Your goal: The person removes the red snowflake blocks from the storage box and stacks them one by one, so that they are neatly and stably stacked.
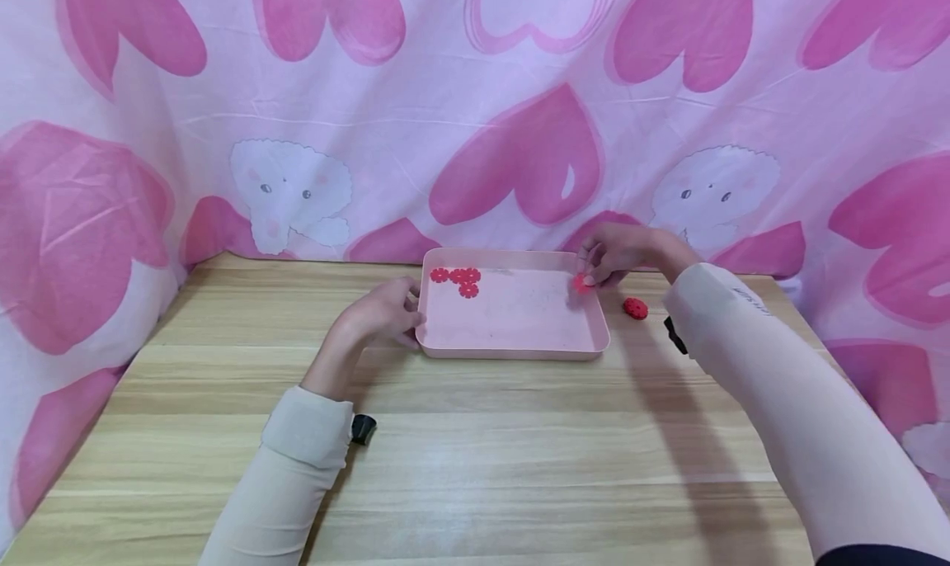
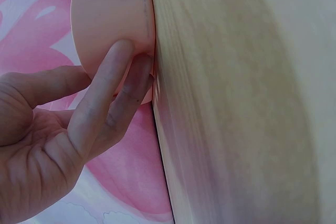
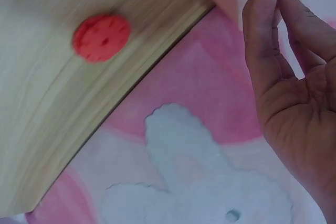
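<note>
Two-handed work at a pink rectangular tray, whose long axis ran left to right across the wooden bench. The right hand held a red notched disc in a narrow pinch between thumb and fingertip, over the tray's right end; its height above the tray floor could not be told. A cluster of red discs lay inside the tray towards the far left corner, leftward of the held disc along most of that axis. A further red disc, perhaps a stack, rested on the bench to the right of the tray, apart from it and nearer the right hand. The left hand, fingers extended, touched the outside of the tray's left end
</note>
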Demonstrator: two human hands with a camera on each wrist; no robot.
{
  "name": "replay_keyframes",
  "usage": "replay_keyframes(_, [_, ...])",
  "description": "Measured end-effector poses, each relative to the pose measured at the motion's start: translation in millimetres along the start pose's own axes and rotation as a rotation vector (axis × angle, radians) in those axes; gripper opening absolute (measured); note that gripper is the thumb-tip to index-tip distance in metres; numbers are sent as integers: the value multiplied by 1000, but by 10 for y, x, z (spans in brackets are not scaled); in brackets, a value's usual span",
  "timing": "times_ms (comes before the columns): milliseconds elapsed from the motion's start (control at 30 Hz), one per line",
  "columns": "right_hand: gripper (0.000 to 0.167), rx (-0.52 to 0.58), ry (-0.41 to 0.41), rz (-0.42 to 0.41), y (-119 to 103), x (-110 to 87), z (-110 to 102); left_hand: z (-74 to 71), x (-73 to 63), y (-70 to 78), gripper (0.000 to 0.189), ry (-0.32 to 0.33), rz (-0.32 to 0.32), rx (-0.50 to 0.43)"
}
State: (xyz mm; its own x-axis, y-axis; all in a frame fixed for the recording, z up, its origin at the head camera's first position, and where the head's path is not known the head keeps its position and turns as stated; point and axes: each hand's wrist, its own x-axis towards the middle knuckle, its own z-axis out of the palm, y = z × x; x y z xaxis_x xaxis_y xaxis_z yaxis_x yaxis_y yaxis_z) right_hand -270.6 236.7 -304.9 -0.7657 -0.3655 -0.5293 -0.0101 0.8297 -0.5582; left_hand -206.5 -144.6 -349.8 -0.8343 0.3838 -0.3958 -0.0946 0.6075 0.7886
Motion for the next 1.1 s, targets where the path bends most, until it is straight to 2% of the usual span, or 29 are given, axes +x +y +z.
replay_keyframes(300, [17, 33, 5, 83, 319, -173, -110, 1, 0, 4, 46, -3, 6, -6])
replay_keyframes(433, [16, 82, 20, 112, 509, -225, -148, 2, 3, 6, 46, -3, 8, -8])
replay_keyframes(700, [15, 149, 7, 163, 832, -280, -137, -1, 6, 3, 45, -4, -4, 3])
replay_keyframes(867, [16, 201, 4, 195, 933, -263, -104, -6, 11, 1, 45, -3, -5, 8])
replay_keyframes(1100, [19, 160, 3, 184, 959, -250, -57, -12, 15, 8, 45, -6, 9, 19])
